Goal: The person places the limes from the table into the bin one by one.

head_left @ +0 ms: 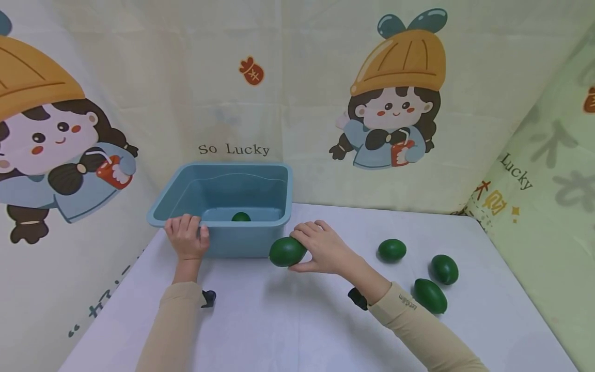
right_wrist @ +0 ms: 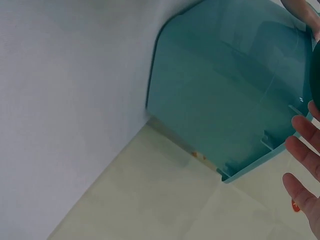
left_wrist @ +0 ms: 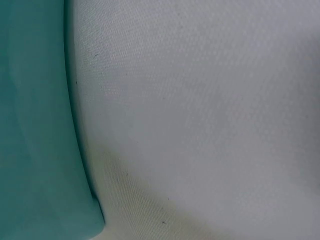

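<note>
Green fruit (head_left: 285,252) looks smooth, glossy, dark and oval

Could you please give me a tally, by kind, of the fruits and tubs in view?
Blue tub: 1
Green oval fruits: 5 visible (3 on the table, 1 in the right hand, 1 in the tub)
Total: 6

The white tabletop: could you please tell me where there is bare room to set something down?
Between the left sleeve and right sleeve, in front of the blue bin; also a strip behind the three loose green fruits, along the backdrop. Crowded: around those fruits, beside the right sleeve.
</note>
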The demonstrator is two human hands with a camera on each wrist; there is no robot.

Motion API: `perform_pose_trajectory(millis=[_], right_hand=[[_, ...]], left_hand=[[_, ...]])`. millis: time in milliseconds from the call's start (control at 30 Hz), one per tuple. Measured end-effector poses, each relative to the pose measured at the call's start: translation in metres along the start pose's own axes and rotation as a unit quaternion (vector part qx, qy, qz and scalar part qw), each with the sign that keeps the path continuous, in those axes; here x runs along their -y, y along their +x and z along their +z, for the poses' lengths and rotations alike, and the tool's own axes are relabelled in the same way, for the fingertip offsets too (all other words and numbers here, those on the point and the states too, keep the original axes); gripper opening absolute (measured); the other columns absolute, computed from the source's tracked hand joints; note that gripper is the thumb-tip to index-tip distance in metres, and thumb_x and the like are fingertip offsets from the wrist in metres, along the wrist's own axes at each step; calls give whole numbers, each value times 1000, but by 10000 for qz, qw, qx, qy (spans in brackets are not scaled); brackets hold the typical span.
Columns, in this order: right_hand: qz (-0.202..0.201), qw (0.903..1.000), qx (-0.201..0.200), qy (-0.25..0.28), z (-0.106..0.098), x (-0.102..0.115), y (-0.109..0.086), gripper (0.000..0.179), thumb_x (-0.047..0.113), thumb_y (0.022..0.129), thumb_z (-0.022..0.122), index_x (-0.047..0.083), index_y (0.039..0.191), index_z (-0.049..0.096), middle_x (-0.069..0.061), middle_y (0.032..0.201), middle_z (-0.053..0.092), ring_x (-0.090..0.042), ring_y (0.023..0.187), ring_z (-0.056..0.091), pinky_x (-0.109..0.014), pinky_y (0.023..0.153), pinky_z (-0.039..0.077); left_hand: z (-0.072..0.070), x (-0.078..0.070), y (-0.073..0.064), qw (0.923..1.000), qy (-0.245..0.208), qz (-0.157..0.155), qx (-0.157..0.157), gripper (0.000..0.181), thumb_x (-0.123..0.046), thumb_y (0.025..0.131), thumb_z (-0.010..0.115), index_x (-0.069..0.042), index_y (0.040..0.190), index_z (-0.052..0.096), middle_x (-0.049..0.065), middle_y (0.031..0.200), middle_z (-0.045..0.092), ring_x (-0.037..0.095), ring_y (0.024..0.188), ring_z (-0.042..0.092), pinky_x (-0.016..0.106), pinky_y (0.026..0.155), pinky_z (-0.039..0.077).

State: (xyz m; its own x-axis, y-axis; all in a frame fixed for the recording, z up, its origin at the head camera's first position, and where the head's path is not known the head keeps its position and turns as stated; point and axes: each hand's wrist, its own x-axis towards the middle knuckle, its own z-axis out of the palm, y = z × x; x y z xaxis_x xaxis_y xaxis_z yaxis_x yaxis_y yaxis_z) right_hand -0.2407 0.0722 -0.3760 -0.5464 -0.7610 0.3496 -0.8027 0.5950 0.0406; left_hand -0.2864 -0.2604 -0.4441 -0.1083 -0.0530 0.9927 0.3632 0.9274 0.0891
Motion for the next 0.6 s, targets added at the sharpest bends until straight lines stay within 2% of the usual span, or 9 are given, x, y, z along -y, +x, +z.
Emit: perform_pose_trajectory(millis=[600], right_hand=[[34,10000,13,-2,-8,-1,5,59,59,70,64,16,109,55,1,109,56,-16,103,51,-42,91,38]], left_hand=[[2,0,-2,10000,-12,-12,-77,43,-35,83,37,3,69,52,20,67,48,37,66,40,52,74,27]])
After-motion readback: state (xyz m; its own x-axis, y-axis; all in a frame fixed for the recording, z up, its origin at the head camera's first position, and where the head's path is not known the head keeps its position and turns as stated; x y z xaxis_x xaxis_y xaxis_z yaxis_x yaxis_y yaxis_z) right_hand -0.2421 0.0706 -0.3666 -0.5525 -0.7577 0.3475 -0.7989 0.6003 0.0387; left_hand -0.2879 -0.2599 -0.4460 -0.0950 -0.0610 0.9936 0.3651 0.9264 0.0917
